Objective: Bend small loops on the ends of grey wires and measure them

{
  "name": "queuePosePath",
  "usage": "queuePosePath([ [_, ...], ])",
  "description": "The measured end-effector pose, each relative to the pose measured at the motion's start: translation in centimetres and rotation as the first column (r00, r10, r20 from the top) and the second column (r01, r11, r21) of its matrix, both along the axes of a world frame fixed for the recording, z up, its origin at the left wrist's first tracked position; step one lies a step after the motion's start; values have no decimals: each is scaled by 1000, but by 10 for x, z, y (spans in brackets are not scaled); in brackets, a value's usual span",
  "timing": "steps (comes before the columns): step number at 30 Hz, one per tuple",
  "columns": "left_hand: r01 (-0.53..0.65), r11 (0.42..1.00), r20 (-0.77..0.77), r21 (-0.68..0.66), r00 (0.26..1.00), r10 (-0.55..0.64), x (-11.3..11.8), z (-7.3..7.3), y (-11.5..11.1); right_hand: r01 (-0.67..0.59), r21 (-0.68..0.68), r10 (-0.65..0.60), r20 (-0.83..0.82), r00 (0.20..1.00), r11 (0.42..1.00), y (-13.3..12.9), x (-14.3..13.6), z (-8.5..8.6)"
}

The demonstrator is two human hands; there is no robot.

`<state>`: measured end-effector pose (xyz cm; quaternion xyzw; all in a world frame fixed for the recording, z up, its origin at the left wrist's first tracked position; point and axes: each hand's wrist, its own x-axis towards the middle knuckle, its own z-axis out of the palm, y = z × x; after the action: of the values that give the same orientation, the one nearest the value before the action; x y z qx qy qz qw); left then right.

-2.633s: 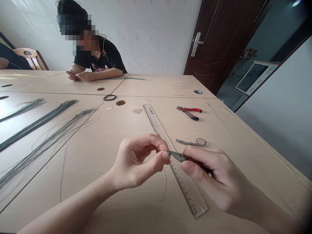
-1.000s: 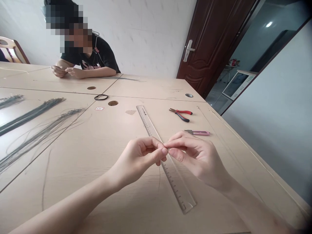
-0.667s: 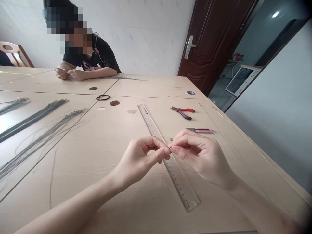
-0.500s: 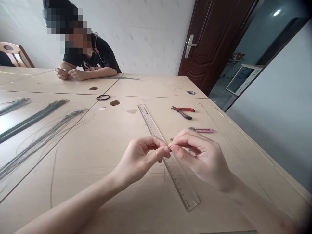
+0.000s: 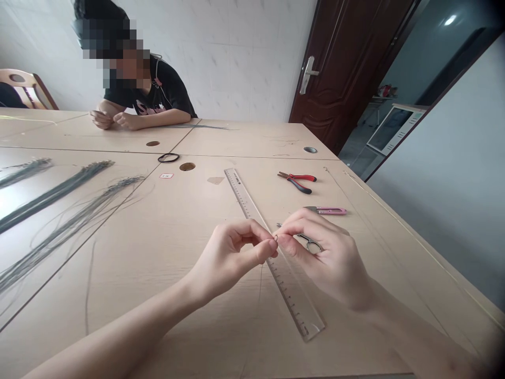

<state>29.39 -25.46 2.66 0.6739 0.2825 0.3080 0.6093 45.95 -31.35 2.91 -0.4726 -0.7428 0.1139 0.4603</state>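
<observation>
White tiled wall [image 5: 236, 68] and a dark brown door [image 5: 335, 68] stand behind the pale wooden tabletop [image 5: 177, 310], and a co-worker [image 5: 169, 87] leans on both forearms at its far edge. Toward the near edge, the left hand [image 5: 232, 255] and right hand [image 5: 331, 258] meet above a clear ruler [image 5: 294, 295]. Between them is a tiny loop [image 5: 276, 238], with the fingers of each hand pinched narrow on it; a piece so small probably allows only a tip grip, one side steadying the other. A thin strand [image 5: 260, 284] hangs below the left hand, perhaps left loose so it stays out of the way.

Small scissors [image 5: 304, 239] lie partly hidden behind the right hand. Beyond them, toward the tabletop's right edge, are pink thread snips [image 5: 331, 211] and red-and-black pliers [image 5: 302, 182], seemingly kept on that side for an easy reach. Three grey wire bundles [image 5: 59, 192] run side by side toward the left edge, spaced apart, likely to prevent tangling.
</observation>
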Motion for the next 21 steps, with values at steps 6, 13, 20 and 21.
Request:
queuePosePath([
  [6,6,999,13,44,1000,-7,-1,-4,0,-37,69,31,92,995,997,0,2,-2],
  [13,34,999,26,41,999,-35,-2,-4,-1,-31,150,-9,260,966,988,0,4,0],
  [20,20,1000,96,-15,995,-18,-3,-4,0,-44,218,-17,272,962,975,1,7,1],
  [21,14,999,110,-30,994,-10,-3,-3,0,-41,216,-17,260,965,976,2,7,1],
])
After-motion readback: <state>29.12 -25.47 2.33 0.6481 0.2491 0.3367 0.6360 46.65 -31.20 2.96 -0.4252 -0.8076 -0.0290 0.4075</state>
